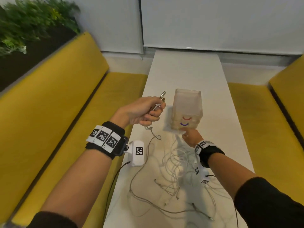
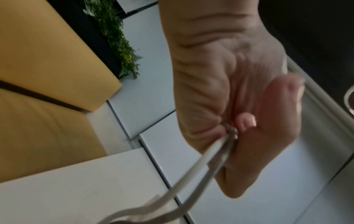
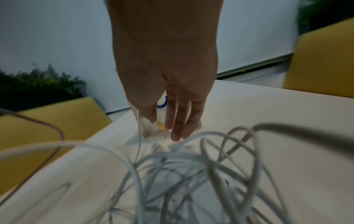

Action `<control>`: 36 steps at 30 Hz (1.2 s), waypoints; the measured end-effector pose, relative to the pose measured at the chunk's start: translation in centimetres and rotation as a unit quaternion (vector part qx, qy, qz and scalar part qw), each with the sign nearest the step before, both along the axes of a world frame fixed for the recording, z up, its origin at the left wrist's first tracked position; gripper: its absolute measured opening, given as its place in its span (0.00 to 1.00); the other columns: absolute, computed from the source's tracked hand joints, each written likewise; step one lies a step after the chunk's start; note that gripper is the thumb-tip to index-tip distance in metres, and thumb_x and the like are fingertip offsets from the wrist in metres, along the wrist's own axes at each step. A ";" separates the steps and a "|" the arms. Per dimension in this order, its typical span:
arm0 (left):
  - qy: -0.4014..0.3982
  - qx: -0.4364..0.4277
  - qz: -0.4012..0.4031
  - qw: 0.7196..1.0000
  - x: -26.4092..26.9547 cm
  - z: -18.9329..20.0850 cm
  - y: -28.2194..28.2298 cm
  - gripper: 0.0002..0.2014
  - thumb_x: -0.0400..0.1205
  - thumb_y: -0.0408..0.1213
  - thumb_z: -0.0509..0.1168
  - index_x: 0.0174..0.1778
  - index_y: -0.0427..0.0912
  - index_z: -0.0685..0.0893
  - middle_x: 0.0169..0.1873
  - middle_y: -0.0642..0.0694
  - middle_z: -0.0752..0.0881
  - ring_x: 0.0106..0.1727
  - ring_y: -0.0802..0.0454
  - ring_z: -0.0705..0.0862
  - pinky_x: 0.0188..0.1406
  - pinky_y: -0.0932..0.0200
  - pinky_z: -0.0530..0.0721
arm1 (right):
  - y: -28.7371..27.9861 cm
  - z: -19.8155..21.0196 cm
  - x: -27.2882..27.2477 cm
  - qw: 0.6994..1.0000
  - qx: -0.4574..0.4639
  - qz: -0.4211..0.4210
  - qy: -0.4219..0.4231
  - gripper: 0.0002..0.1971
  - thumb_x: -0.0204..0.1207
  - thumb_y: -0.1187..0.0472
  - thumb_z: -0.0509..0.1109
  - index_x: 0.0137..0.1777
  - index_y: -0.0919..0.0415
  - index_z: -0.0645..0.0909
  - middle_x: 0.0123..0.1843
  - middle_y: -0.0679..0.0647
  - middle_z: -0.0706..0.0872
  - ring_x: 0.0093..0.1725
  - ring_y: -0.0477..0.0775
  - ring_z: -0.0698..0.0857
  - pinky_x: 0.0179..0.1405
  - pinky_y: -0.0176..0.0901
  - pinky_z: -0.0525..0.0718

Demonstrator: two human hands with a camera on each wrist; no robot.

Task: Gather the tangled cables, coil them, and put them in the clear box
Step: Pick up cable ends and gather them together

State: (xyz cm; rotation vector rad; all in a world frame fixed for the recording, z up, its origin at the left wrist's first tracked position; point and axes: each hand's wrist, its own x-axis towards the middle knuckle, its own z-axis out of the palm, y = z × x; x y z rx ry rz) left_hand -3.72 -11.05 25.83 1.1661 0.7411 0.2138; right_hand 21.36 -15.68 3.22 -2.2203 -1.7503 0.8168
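Cables (image 1: 174, 168) lay in a loose white tangle on the worktop (image 1: 185, 71), between my two arms and just short of the clear box (image 1: 187, 109). Box stood upright near mid-worktop: frosted plastic, squarish, open-topped, with a red and a blue curved mark on its near face.

Left hand (image 1: 141, 111) was raised beside the box, its grip curled tight round one cable; a flat metal plug (image 1: 163, 94) stuck up past the knuckles and the cord trailed down to the heap. Right hand (image 1: 191, 137) was low at the foot of the box, fingers (image 3: 178, 121) long and relaxed. A thin strand hung by the thumb; I could not tell whether it was pinched.

Judged step: gathering, one cable being drawn free. Nothing coiled yet; I could not see whether anything lay in the box.

Next move, as I read it: pull that cord clear while holding the heap down, then wind it.

Cords looked thin, smooth, springy; one greyer and thicker. Loops overlapped heavily, so snagging seemed likely.
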 end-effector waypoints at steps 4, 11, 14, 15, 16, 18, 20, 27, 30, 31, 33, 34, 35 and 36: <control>0.020 0.063 0.041 0.997 -0.1 -1.4 0.3 0.13 0.92 0.42 0.50 0.50 0.39 0.75 0.25 0.48 0.61 0.20 0.57 0.57 0.11 0.69 0.58 | 1.5 -1.1 -1.3 0.999 -0.010 -0.022 0.033 0.18 0.87 0.53 0.59 0.57 0.64 0.86 0.52 0.63 0.87 0.56 0.63 0.83 0.58 0.49 0.77; 0.052 0.108 0.064 0.991 0.6 -3.2 0.2 0.15 0.92 0.52 0.50 0.51 0.44 0.70 0.24 0.49 0.59 0.23 0.53 0.53 0.15 0.66 0.55 | 2.9 0.5 -3.9 0.887 -0.014 -0.211 0.410 0.14 0.86 0.53 0.60 0.54 0.62 0.82 0.37 0.58 0.86 0.37 0.56 0.86 0.49 0.51 0.81; 0.066 0.098 0.099 0.988 1.1 -3.9 0.4 0.17 0.91 0.55 0.51 0.45 0.46 0.65 0.23 0.51 0.61 0.22 0.55 0.55 0.16 0.63 0.54 | 2.2 3.9 -3.8 0.842 -0.041 -0.163 0.512 0.12 0.88 0.59 0.59 0.61 0.66 0.79 0.34 0.60 0.83 0.38 0.60 0.86 0.55 0.55 0.83; 0.069 0.092 0.112 0.987 1.3 -4.1 0.5 0.17 0.90 0.56 0.52 0.43 0.46 0.64 0.23 0.52 0.61 0.22 0.56 0.56 0.17 0.63 0.53 | 1.9 5.1 -3.7 0.838 -0.048 -0.145 0.524 0.12 0.88 0.58 0.60 0.62 0.65 0.79 0.35 0.60 0.84 0.40 0.61 0.87 0.58 0.59 0.83; 0.070 0.086 0.123 0.986 1.4 -4.2 0.7 0.18 0.90 0.56 0.53 0.42 0.47 0.64 0.23 0.52 0.61 0.22 0.56 0.56 0.19 0.63 0.52 | 1.5 6.5 -3.6 0.835 -0.056 -0.126 0.533 0.11 0.87 0.58 0.61 0.62 0.63 0.79 0.37 0.61 0.86 0.41 0.61 0.88 0.62 0.62 0.83; 0.063 0.067 0.141 0.986 1.7 -4.4 1.0 0.18 0.90 0.52 0.56 0.39 0.47 0.64 0.24 0.52 0.61 0.23 0.56 0.56 0.21 0.61 0.51 | 0.6 9.0 -3.4 0.842 -0.058 -0.080 0.531 0.11 0.87 0.58 0.62 0.64 0.62 0.78 0.44 0.62 0.89 0.44 0.62 0.90 0.62 0.64 0.83; 0.041 0.031 0.164 0.985 2.2 -4.6 1.3 0.16 0.90 0.43 0.56 0.37 0.46 0.64 0.26 0.50 0.60 0.24 0.56 0.56 0.22 0.61 0.50 | -0.6 11.3 -3.3 0.858 -0.044 -0.023 0.511 0.12 0.87 0.59 0.63 0.67 0.61 0.76 0.48 0.65 0.90 0.44 0.65 0.90 0.56 0.62 0.86; 0.011 0.162 0.155 0.974 4.9 -3.5 -1.3 0.10 0.92 0.44 0.53 0.52 0.42 0.74 0.26 0.51 0.66 0.22 0.58 0.62 0.18 0.64 0.61 | -3.8 17.8 -4.6 0.931 0.042 0.072 0.357 0.13 0.89 0.53 0.56 0.60 0.63 0.71 0.29 0.57 0.83 0.28 0.64 0.83 0.36 0.59 0.85; -0.020 0.187 0.149 0.971 6.2 -2.3 -3.1 0.13 0.92 0.50 0.51 0.56 0.45 0.74 0.23 0.54 0.67 0.22 0.59 0.63 0.20 0.63 0.61 | -4.5 19.1 -4.9 0.952 0.100 0.054 0.283 0.12 0.89 0.52 0.54 0.56 0.61 0.71 0.24 0.49 0.80 0.19 0.55 0.81 0.26 0.53 0.85; -0.022 0.187 0.152 0.970 6.5 -2.0 -3.5 0.14 0.91 0.52 0.51 0.56 0.46 0.73 0.24 0.54 0.67 0.22 0.59 0.63 0.21 0.62 0.60 | -4.9 19.7 -5.0 0.959 0.116 0.054 0.252 0.11 0.89 0.51 0.54 0.56 0.58 0.71 0.27 0.49 0.81 0.18 0.54 0.81 0.22 0.47 0.85; -0.019 0.191 0.150 0.970 6.9 -1.3 -4.3 0.16 0.90 0.56 0.51 0.54 0.46 0.72 0.27 0.52 0.68 0.23 0.59 0.63 0.21 0.61 0.61 | -5.6 20.7 -5.0 0.966 0.150 0.055 0.204 0.11 0.90 0.51 0.53 0.62 0.54 0.73 0.34 0.50 0.83 0.17 0.51 0.82 0.18 0.41 0.82; -0.017 0.204 0.142 0.968 7.0 -1.2 -4.7 0.16 0.89 0.57 0.52 0.52 0.48 0.72 0.29 0.51 0.69 0.24 0.59 0.64 0.21 0.61 0.62 | -6.0 21.1 -5.0 0.965 0.165 0.054 0.194 0.12 0.90 0.51 0.53 0.65 0.53 0.73 0.36 0.50 0.84 0.18 0.50 0.82 0.17 0.42 0.83; -0.018 0.223 0.133 0.966 7.1 -1.0 -5.1 0.15 0.89 0.57 0.53 0.50 0.50 0.73 0.31 0.51 0.70 0.25 0.58 0.66 0.22 0.62 0.64 | -6.2 21.6 -5.0 0.965 0.177 0.049 0.187 0.13 0.89 0.51 0.53 0.66 0.53 0.74 0.39 0.53 0.84 0.19 0.50 0.82 0.17 0.45 0.84; -0.021 0.245 0.130 0.961 7.2 -0.8 -5.5 0.13 0.89 0.56 0.54 0.49 0.51 0.72 0.32 0.52 0.71 0.27 0.59 0.68 0.23 0.64 0.66 | -6.3 21.9 -4.8 0.965 0.185 0.042 0.180 0.13 0.89 0.51 0.53 0.65 0.53 0.75 0.41 0.58 0.85 0.20 0.51 0.82 0.18 0.46 0.85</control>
